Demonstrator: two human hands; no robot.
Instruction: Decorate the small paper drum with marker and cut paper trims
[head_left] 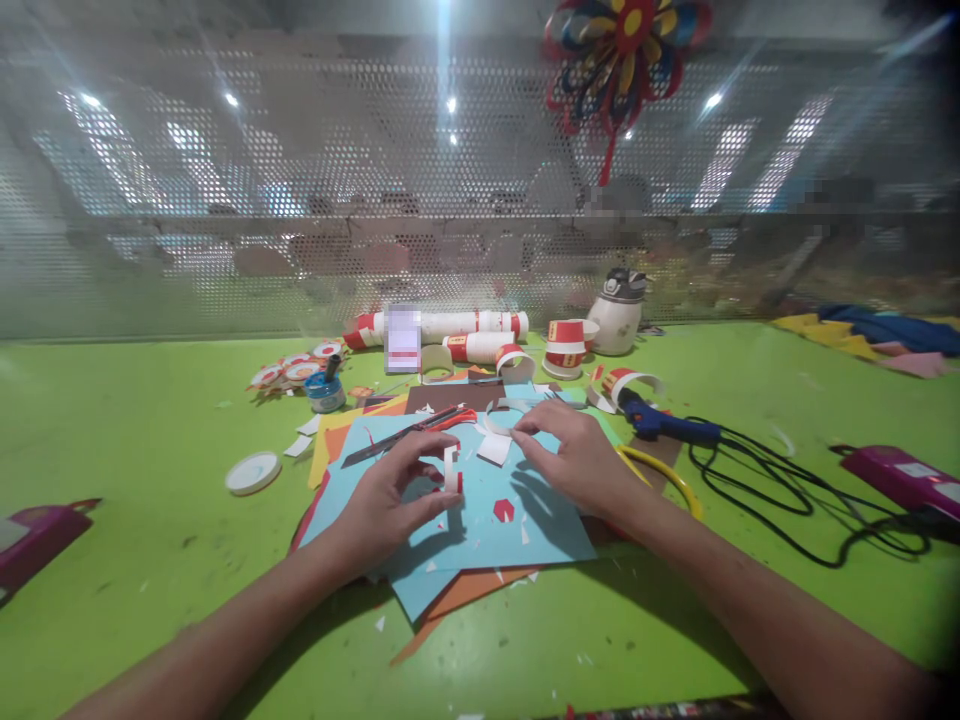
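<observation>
Pinching red-and-white piece (pixel 450 468) with my left hand (pixel 386 492) | right hand (pixel 574 455) beside white paper (pixel 494 449) at twelve o'clock, grip: can't tell

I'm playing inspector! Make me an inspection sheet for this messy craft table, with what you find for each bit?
Surface: green table, with light blue paper on top of other coloured sheets.
Things being worked on: small white-and-red piece; white paper piece lying on the blue paper.
Clutter: paper scraps, a red cutout, a blue jar and a round white lid.
Hands: left hand pinches the white-and-red piece; right hand is by the white paper piece, grip unclear.
Cables: black cable, looped on the right side, beside a blue-handled tool.
Surroundings: perforated screen behind; colourful pinwheel above.
</observation>
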